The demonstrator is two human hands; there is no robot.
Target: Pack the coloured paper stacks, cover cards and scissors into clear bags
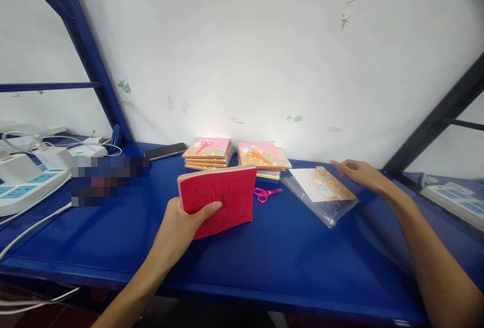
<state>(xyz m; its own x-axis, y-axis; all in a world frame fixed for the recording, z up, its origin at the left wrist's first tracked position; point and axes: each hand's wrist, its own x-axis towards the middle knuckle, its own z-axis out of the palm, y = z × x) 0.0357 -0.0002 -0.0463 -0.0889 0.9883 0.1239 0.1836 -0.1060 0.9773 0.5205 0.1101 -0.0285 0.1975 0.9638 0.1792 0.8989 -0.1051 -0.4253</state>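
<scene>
My left hand (pixel 185 227) grips a thick pad of paper (pixel 230 192) by its left side, thumb across the red front sheet, which carries black line drawings. Over at the right, my right hand (pixel 353 170) hovers by the upper right of a clear plastic sleeve (pixel 328 214), fingers apart and holding nothing. A white and orange printed sheet (pixel 317 184) lies in or on that sleeve; which one is unclear. Pink scissors (pixel 266 194) rest on the blue table just right of the pad.
Two stacks of booklets, left (pixel 207 149) and right (pixel 260 155), stand near the wall. A dark phone (pixel 165 151) lies left of them. Power strips (pixel 34 186) with white cables occupy the table's left side. Blue metal posts (pixel 85 40) rise at both sides.
</scene>
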